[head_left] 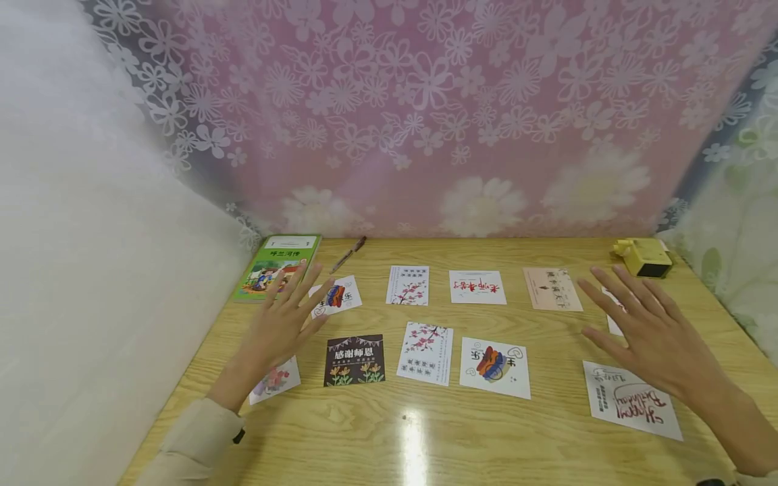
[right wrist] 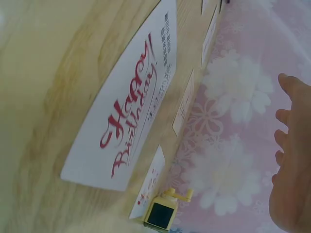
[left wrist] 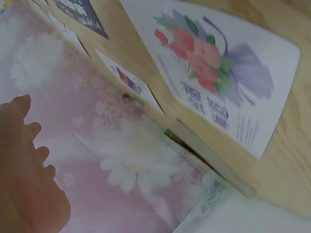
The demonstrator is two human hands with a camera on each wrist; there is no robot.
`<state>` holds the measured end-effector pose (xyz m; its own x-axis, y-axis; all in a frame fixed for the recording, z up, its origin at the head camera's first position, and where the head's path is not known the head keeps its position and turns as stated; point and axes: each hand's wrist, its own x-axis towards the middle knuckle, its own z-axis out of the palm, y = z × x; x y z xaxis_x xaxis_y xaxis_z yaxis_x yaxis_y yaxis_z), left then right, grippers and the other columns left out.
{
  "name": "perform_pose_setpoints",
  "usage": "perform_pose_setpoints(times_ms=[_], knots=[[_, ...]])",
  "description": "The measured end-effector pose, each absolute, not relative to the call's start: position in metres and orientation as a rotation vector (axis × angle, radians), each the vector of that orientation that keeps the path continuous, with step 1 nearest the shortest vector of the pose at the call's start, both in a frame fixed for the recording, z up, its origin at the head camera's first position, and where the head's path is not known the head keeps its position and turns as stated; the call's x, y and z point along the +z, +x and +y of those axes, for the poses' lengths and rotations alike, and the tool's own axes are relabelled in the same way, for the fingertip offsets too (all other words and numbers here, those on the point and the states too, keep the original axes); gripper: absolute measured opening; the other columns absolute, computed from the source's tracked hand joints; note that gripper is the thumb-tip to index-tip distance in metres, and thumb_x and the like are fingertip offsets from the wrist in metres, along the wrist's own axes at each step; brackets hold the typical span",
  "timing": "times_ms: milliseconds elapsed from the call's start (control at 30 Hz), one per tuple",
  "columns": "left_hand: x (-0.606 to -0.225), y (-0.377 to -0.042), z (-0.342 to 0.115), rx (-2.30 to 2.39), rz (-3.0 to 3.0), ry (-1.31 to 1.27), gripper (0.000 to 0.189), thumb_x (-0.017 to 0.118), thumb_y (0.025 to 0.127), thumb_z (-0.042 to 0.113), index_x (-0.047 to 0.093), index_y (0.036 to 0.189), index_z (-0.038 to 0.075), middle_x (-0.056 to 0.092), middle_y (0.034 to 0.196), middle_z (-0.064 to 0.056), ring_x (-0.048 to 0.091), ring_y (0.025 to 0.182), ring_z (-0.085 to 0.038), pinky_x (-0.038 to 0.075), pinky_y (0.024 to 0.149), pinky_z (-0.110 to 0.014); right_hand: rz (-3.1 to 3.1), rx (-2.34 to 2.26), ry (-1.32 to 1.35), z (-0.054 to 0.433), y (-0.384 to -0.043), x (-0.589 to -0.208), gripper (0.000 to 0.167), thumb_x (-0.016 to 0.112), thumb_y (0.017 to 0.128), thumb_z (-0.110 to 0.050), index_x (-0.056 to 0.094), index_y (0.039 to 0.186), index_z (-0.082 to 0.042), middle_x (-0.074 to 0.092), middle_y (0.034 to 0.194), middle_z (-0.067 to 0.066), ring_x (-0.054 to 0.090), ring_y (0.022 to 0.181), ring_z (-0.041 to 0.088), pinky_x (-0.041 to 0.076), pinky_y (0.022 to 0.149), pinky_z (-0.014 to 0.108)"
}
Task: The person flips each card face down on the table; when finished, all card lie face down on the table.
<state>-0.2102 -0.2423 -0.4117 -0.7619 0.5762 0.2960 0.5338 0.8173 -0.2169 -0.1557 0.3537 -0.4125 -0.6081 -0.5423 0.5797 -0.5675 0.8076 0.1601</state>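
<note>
My left hand hovers above the left side of the table with fingers straight and spread, holding nothing. Beneath it lies a card with a flower bouquet, and a card with a red and blue drawing is by its fingertips. On the right, my right hand is likewise spread in the air, nothing in it. A "Happy Birthday" card lies below it, while another white card is partly hidden by the hand in the head view. Between the hands are a dark card, plum blossom cards and a heart-doodle card.
Farther back sit a green book, a pen and a small yellow device with a dark face. A red-lettered card and a peach card are in the back row. A flowered curtain hangs behind the wooden table.
</note>
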Motion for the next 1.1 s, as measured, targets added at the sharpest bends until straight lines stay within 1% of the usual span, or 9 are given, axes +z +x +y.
perform_pose_setpoints(times_ms=[133,267,400,567,667,833,900,967,1100], knots=[[-0.422,-0.208,-0.234,0.045,-2.751,-0.833,0.069,0.049,0.109,0.044,0.018,0.168,0.025,-0.002,0.176,-0.003,-0.001,0.161,-0.027,-0.002,0.13,-0.054,-2.602,0.24,0.691,0.356,-0.151,-0.418,0.073,0.054,0.106,-0.049,0.025,0.167,-0.022,0.012,0.175,0.002,0.002,0.161,0.026,-0.001,0.13,0.052],[-0.43,-0.203,-0.221,-0.15,-2.793,-0.868,0.067,0.05,0.11,0.038,0.018,0.168,0.024,0.005,0.176,-0.004,-0.001,0.161,-0.026,-0.004,0.13,-0.05,-2.702,0.5,0.618,0.353,-0.148,-0.421,0.08,0.067,0.101,-0.027,0.023,0.167,-0.025,0.015,0.174,0.005,0.003,0.161,0.03,0.002,0.122,0.073],[-0.431,-0.198,-0.207,-0.386,-2.786,-0.919,0.062,0.053,0.11,0.033,0.028,0.166,0.02,0.018,0.173,-0.01,0.011,0.16,-0.031,0.003,0.13,-0.051,-2.716,0.78,0.608,0.347,-0.145,-0.422,0.077,0.064,0.103,-0.018,0.022,0.167,-0.026,0.018,0.173,0.013,0.008,0.159,0.039,0.001,0.117,0.08],[-0.427,-0.193,-0.191,-0.668,-2.801,-0.966,0.059,0.051,0.111,0.031,0.03,0.165,0.018,0.019,0.173,-0.01,0.017,0.159,-0.035,0.016,0.126,-0.063,-2.754,1.112,0.585,0.338,-0.141,-0.419,0.073,0.056,0.107,-0.014,0.018,0.167,-0.032,0.015,0.172,0.018,0.01,0.153,0.054,0.002,0.11,0.086],[-0.426,-0.189,-0.181,-0.871,-2.833,-0.969,0.057,0.047,0.112,0.033,0.029,0.165,0.02,0.019,0.173,-0.007,0.018,0.158,-0.034,0.02,0.124,-0.066,-2.821,1.273,0.541,0.334,-0.138,-0.417,0.067,0.048,0.111,-0.019,0.014,0.167,-0.033,0.01,0.172,0.02,0.007,0.151,0.059,0.013,0.101,0.09],[-0.428,-0.181,-0.151,-1.214,-2.904,-0.931,0.056,0.041,0.113,0.043,0.028,0.166,0.028,0.021,0.173,-0.002,0.018,0.158,-0.026,0.024,0.125,-0.06,-2.905,1.459,0.457,0.329,-0.133,-0.418,0.058,0.035,0.116,-0.027,0.012,0.169,-0.024,0.015,0.17,0.022,0.019,0.147,0.059,0.032,0.096,0.083],[-0.429,-0.179,-0.135,-1.31,-2.898,-0.944,0.057,0.04,0.112,0.045,0.03,0.165,0.027,0.025,0.171,-0.002,0.021,0.158,-0.022,0.026,0.125,-0.056,-2.914,1.524,0.438,0.325,-0.132,-0.419,0.055,0.031,0.116,-0.03,0.015,0.168,-0.025,0.021,0.169,0.021,0.027,0.145,0.054,0.035,0.095,0.079],[-0.43,-0.177,-0.12,-1.387,-2.889,-0.961,0.057,0.04,0.112,0.046,0.032,0.164,0.025,0.03,0.17,0.0,0.024,0.157,-0.02,0.026,0.126,-0.053,-2.91,1.587,0.43,0.321,-0.131,-0.42,0.052,0.029,0.116,-0.032,0.019,0.167,-0.028,0.028,0.166,0.019,0.037,0.146,0.038,0.038,0.099,0.073],[-0.429,-0.172,-0.096,-1.513,-2.89,-0.947,0.056,0.041,0.111,0.049,0.037,0.162,0.026,0.037,0.166,0.005,0.03,0.154,-0.019,0.027,0.126,-0.048,-2.847,1.789,0.471,0.313,-0.132,-0.425,0.05,0.026,0.117,-0.033,0.025,0.166,-0.023,0.044,0.157,0.0,0.049,0.135,0.0,0.048,0.106,0.036]])
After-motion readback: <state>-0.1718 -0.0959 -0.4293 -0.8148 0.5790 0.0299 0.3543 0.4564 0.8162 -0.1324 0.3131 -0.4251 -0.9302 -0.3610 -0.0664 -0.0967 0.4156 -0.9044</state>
